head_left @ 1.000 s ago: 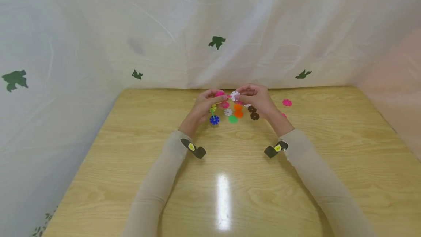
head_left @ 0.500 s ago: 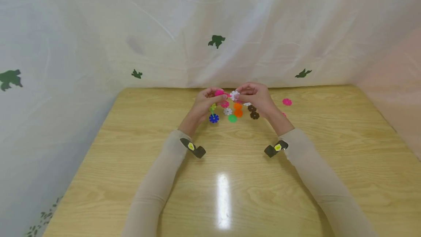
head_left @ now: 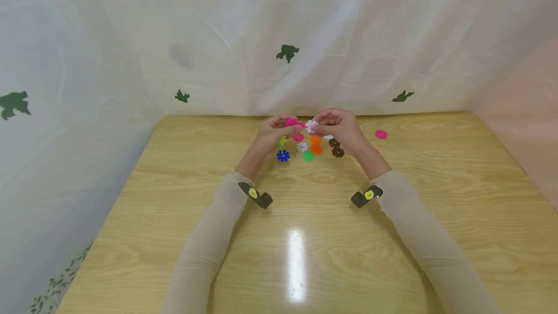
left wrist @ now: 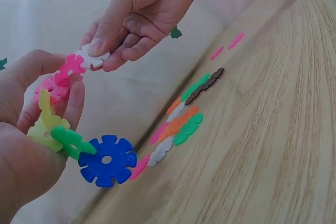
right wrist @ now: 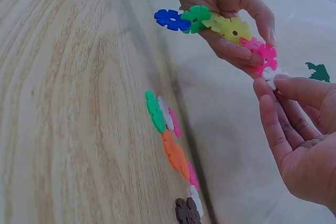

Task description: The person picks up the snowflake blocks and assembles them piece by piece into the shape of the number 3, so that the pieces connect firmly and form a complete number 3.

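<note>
Chain (right wrist: pixel 226 26), blue to pink, looks linked above the table (head_left: pixel 296 197), your left grip (head_left: pixel 270 137) pinching it, your right grip (head_left: pixel 343 129) a white disc (left wrist: pixel 98 60) touching its pink end (left wrist: pixel 72 65); loose discs (head_left: pixel 316 149) on the table appear unused.

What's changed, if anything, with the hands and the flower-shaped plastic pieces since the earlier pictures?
Nothing clearly moved, and nothing was grabbed or let go. The left hand still holds the multicoloured flower-shaped plastic chain, the right hand still pinches the round, notched white plastic piece, and the loose, coloured plastic flowers stayed put on the wooden table.
</note>
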A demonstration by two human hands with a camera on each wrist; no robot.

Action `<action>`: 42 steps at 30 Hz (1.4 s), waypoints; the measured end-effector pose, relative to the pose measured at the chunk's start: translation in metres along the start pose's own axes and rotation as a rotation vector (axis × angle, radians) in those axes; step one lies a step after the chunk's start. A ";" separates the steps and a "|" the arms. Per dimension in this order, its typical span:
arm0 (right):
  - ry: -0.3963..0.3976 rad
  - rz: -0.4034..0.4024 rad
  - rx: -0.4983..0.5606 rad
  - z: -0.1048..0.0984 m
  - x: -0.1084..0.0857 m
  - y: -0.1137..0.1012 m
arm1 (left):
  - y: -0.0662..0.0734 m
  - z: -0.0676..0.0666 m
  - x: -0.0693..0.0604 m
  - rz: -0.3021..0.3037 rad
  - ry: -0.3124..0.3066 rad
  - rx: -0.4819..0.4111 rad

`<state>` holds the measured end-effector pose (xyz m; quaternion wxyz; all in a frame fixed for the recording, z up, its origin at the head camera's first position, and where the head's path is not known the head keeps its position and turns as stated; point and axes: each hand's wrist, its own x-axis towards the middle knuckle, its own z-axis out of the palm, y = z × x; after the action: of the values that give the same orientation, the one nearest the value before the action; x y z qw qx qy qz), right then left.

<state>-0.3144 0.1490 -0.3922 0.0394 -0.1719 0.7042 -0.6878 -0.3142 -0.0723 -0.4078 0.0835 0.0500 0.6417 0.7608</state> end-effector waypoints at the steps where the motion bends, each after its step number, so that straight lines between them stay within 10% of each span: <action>1: 0.000 0.000 0.002 0.000 0.000 0.000 | 0.000 0.000 0.000 0.000 -0.002 0.000; 25: -0.012 -0.013 0.062 0.002 0.000 -0.001 | 0.001 0.001 -0.003 0.082 -0.002 0.003; 42: 0.140 0.037 0.140 0.014 0.003 0.006 | -0.003 0.015 -0.003 0.050 0.002 -0.129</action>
<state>-0.3141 0.1346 -0.3978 0.0147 -0.1073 0.6583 -0.7449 -0.3082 -0.0577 -0.4085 0.0671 0.0597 0.5901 0.8023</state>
